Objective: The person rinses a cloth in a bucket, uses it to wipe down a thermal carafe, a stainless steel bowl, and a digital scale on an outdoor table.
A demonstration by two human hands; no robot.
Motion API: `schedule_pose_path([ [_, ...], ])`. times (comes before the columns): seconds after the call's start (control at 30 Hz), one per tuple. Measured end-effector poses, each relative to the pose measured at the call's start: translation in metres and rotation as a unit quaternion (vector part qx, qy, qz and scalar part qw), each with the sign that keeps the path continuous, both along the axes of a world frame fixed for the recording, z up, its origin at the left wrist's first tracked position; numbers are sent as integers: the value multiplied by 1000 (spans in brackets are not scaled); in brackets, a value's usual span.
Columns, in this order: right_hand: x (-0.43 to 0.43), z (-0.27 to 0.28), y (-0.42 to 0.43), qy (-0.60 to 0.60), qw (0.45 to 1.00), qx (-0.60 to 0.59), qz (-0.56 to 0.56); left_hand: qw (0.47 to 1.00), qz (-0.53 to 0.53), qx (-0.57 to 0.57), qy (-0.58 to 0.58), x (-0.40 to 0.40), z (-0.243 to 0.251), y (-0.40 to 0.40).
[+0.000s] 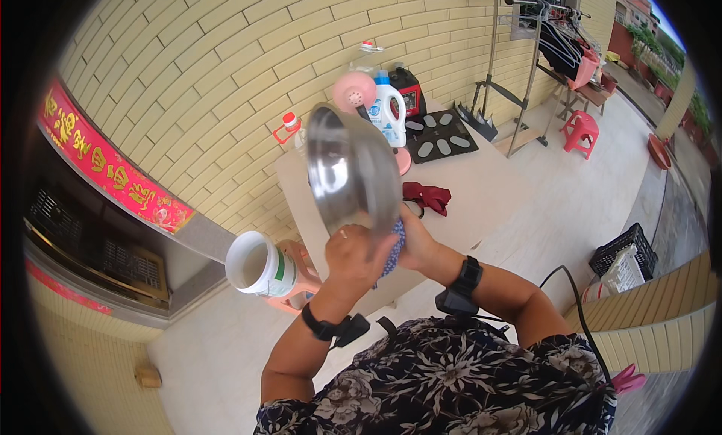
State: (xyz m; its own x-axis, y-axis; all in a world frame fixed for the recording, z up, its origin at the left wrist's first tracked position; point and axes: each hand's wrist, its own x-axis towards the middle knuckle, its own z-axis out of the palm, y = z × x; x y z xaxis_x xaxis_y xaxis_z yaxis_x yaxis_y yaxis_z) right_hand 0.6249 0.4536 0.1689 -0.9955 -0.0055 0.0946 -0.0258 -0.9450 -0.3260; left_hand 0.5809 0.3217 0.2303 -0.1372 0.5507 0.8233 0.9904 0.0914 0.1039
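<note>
A shiny stainless steel basin is tilted up on its side above the table, partly blurred. My left hand grips its near rim, knuckles towards the basin's hollow. A blue patterned cloth hangs at the rim between both hands. My right hand presses that cloth from the right side; its fingertips are hidden behind the basin and cloth. Just beyond the right hand, a dark red cloth lies on the pale table.
At the table's back stand a white detergent bottle, a pink fan-like object, a red-and-black jug and a black panel. Left of the table, a white bucket rests on a pink stool. A clothes rack stands right.
</note>
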Motion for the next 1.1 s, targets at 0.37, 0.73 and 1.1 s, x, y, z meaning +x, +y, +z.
schedule_pose_path([
  [0.37,30,29,2,-78,967,196,-140,994,42,-99,25,-19,-46,-9],
  [0.73,-26,22,43,-47,939,232,-249,974,-71,-2,-215,19,-2,-21],
  [1.1,14,26,-14,-62,942,309,-114,969,90,-31,-227,-31,-42,-36],
])
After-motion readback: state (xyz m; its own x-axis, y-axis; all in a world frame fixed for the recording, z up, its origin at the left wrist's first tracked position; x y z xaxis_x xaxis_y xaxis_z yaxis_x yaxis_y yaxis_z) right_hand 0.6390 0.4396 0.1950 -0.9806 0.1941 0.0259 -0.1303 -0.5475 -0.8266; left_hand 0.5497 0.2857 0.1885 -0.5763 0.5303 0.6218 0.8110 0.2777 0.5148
